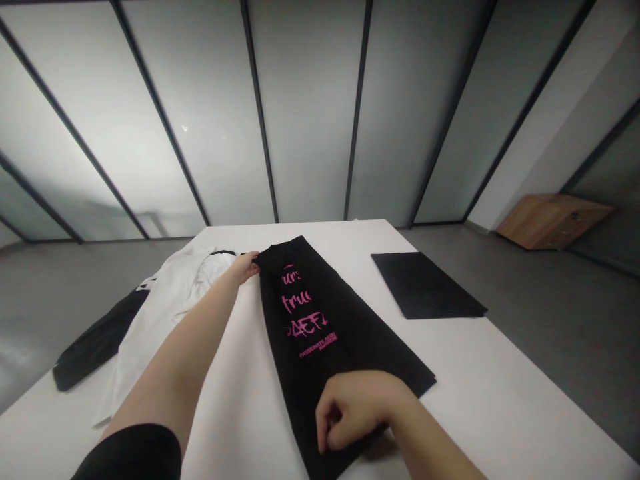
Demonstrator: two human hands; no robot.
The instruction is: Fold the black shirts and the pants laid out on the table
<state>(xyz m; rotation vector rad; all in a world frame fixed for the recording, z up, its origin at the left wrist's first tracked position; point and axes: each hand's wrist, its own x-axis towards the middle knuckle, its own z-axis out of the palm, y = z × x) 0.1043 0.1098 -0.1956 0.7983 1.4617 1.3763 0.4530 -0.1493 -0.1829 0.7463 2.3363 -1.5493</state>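
Note:
A black T-shirt [345, 320] with pink lettering lies lengthwise along the white table, folded into a long narrow shape. At its far left corner, my left hand [247, 267] pinches the fabric with that arm stretched out. My right hand [357, 408] is over the near end, close to the hem, with its fingers curled and the tips down at the cloth. How much fabric those fingertips grip is partly hidden by the hand itself.
A flat, folded black cloth [427, 285] rests near the table's right edge. On the left lie a crumpled white garment [165, 300] and a dark garment [100, 340]. Beyond the white table [345, 230] stand frosted glass panels [305, 113] and a wooden cabinet [550, 220].

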